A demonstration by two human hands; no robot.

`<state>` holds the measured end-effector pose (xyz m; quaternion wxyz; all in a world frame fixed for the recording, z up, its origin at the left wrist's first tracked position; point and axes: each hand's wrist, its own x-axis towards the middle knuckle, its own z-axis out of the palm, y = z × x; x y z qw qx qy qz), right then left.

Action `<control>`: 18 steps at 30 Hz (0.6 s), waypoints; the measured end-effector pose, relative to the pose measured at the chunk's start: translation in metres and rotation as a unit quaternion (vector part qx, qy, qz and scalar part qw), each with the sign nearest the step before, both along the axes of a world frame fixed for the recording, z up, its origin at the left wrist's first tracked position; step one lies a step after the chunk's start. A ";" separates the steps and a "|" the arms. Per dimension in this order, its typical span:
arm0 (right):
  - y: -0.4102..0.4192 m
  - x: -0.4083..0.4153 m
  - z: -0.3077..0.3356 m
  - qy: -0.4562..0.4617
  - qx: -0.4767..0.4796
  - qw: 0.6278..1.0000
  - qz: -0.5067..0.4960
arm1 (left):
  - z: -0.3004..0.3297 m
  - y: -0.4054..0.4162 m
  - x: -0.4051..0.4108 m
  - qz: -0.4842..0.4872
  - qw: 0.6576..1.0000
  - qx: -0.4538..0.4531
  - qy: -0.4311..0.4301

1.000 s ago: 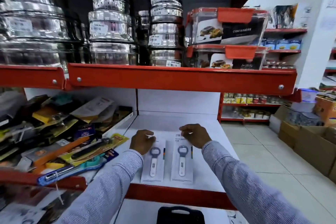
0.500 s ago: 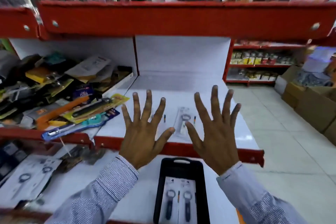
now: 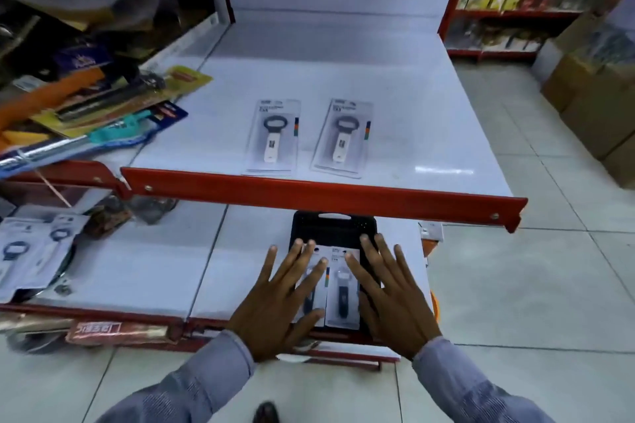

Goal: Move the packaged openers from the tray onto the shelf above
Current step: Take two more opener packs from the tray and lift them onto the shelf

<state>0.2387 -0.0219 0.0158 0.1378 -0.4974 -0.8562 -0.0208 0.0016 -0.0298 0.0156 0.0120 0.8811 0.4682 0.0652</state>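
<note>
Two packaged openers with white handles lie side by side on the upper white shelf: the left pack and the right pack. Below, a black tray sits on the lower shelf and holds two packs with dark-handled openers. My left hand is spread flat over the left tray pack, hiding most of it. My right hand is spread beside the right tray pack, over the tray's right side. Neither hand grips anything.
A heap of packaged kitchen tools crowds the shelf's left part. More opener packs lie at the lower left. The red shelf lip overhangs the tray's far end. Cardboard boxes stand on the tiled floor at right.
My view has tilted down. Both hands left the packs on the upper shelf, opened wide in the air, then dropped to the tray on the lower shelf.
</note>
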 end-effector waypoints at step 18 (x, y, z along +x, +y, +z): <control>0.115 -0.033 -0.045 -0.220 -0.258 0.940 -0.045 | -0.049 0.129 0.021 0.018 0.974 -0.159 0.158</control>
